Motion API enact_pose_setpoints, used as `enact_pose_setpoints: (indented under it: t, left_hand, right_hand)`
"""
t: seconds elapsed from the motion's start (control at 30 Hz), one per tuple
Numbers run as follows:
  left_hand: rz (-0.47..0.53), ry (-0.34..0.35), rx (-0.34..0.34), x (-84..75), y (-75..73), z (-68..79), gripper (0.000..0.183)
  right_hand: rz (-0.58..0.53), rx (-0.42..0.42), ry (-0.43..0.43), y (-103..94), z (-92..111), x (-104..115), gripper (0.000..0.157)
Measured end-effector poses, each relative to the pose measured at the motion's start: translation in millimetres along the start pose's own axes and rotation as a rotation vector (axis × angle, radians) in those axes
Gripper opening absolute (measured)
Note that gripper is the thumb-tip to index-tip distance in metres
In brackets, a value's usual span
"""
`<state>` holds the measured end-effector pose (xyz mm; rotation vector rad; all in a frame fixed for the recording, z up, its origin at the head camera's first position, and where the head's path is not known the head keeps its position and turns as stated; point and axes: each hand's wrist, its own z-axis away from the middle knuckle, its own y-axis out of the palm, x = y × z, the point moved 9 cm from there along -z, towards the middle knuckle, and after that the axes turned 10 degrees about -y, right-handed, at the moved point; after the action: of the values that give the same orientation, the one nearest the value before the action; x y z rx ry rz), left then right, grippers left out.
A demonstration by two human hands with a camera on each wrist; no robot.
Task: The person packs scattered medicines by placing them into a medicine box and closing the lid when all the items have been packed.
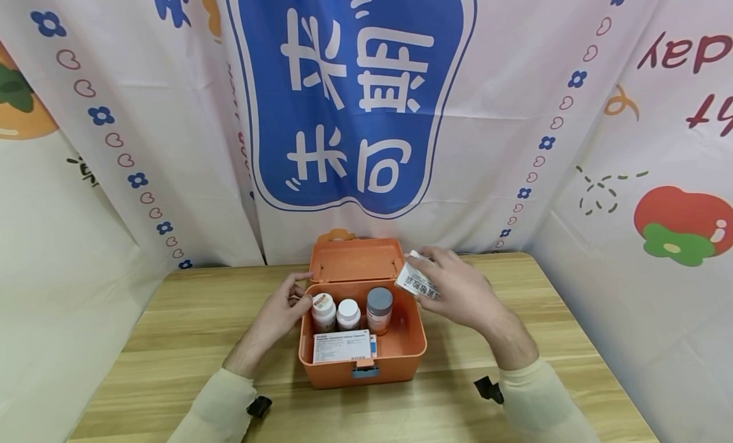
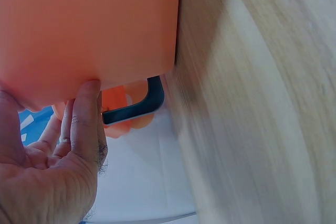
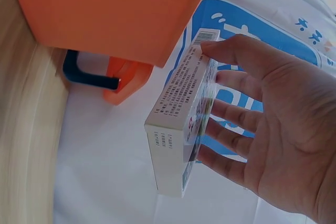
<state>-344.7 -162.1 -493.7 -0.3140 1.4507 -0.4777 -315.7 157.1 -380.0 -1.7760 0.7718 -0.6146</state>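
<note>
An orange plastic storage box (image 1: pixel 364 372) stands on the table with its lid (image 1: pixel 357 261) tipped back. My left hand (image 1: pixel 280 314) grips its left wall near the back corner; in the left wrist view the fingertips (image 2: pixel 89 90) press against the outside. Above the box's right rear corner, my right hand (image 1: pixel 458 290) holds a white medicine carton (image 1: pixel 417 281), tilted, between thumb and fingers. Inside stand a white bottle with a printed cap (image 1: pixel 323 309), a smaller white bottle (image 1: pixel 348 314) and a grey-capped bottle (image 1: pixel 379 308). A white-and-blue medicine carton (image 1: pixel 342 346) leans at the front left.
The wooden table (image 1: pixel 189 341) carries the box near its back edge. A grey-blue latch (image 1: pixel 365 372) sits on the box front, and a dark handle (image 2: pixel 134 109) shows behind it. A printed white curtain (image 1: pixel 487 144) hangs right behind the table and on both sides.
</note>
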Motion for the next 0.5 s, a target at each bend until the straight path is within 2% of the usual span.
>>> enact_pose_setpoints:
  t: [0.5]
  left_hand:
    - [-0.012,-0.001,0.007,-2.4,-0.5,2.8,0.051]
  right_hand:
    - [-0.022,0.069,-0.03,2.0,-25.1,25.9,0.073]
